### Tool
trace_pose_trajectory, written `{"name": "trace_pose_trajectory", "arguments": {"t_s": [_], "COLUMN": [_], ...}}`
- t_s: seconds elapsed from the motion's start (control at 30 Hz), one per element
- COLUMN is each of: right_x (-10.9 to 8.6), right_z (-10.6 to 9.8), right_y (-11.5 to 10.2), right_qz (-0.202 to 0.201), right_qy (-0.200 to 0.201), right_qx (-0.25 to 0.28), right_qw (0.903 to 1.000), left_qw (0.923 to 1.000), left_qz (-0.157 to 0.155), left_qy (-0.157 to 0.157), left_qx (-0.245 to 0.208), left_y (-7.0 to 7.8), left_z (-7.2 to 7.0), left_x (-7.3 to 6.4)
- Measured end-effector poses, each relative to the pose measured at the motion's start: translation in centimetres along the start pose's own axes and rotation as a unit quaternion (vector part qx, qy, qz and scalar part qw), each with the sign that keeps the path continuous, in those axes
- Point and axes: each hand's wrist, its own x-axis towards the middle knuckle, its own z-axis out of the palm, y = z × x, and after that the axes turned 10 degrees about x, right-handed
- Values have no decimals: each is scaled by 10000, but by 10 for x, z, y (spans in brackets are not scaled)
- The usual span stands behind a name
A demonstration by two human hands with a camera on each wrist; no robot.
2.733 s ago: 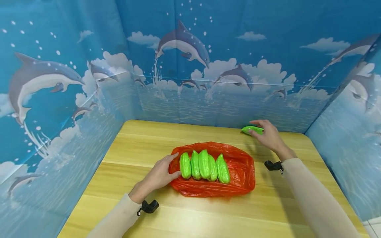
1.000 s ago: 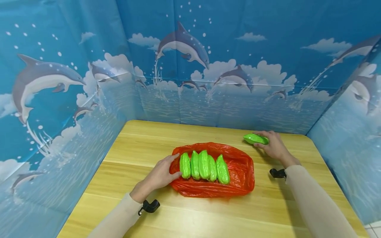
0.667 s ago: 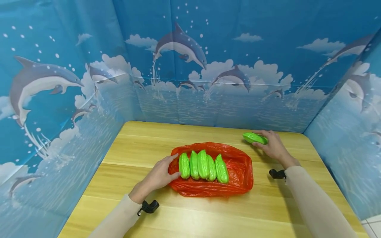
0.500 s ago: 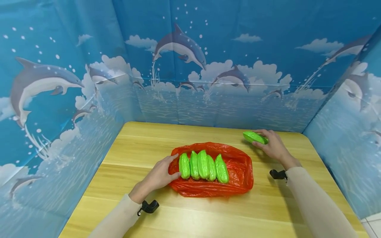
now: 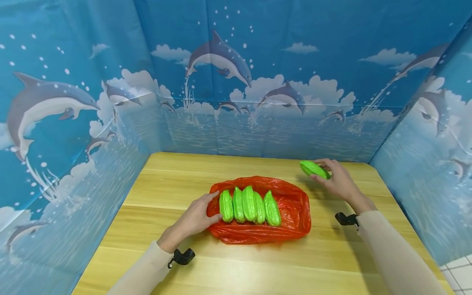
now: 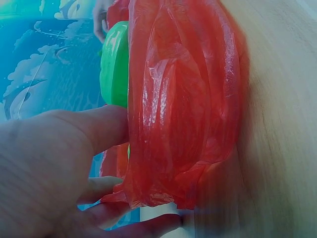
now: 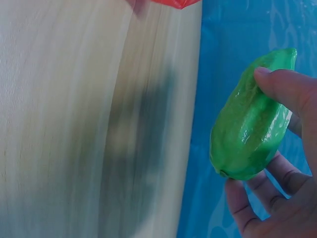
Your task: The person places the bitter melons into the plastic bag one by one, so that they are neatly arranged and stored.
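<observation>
My right hand [image 5: 337, 178] holds a glossy green ridged bitter melon [image 5: 313, 169], raised over the back right of the table. In the right wrist view, the thumb lies on one side of the melon [image 7: 250, 124] and fingertips support its other side. A red plastic bag [image 5: 300, 233], spread open like a tray, lies mid-table with several similar melons [image 5: 249, 205] side by side in it. My left hand [image 5: 193, 215] grips the bag's left end; the left wrist view has the thumb at the bag's [image 6: 183, 99] rim, its tip hidden, with the other fingers farther along.
A yellow wooden table [image 5: 147, 229] carries the bag. Blue dolphin-print sheets [image 5: 239, 131] stand along its back and sides. Black wrist devices [image 5: 183, 257] sit on both wrists. White floor tiles [image 5: 457, 270] show at the lower right.
My right hand has brought the melon from the table's back edge a little toward me and raised it, with its far end tipping up. My left hand stays at the bag.
</observation>
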Motion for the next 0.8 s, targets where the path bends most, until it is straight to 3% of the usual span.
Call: {"name": "trace_pose_trajectory", "arguments": {"t_s": [0.8], "right_x": [-21], "right_z": [-3], "right_y": [-49], "right_qz": [-242], "right_qy": [96], "right_qx": [-165], "right_qw": [9995], "left_qw": [10000], "left_qz": [50], "left_qy": [18], "left_qx": [22], "left_y": [0], "left_z": [1], "left_x": [-1]}}
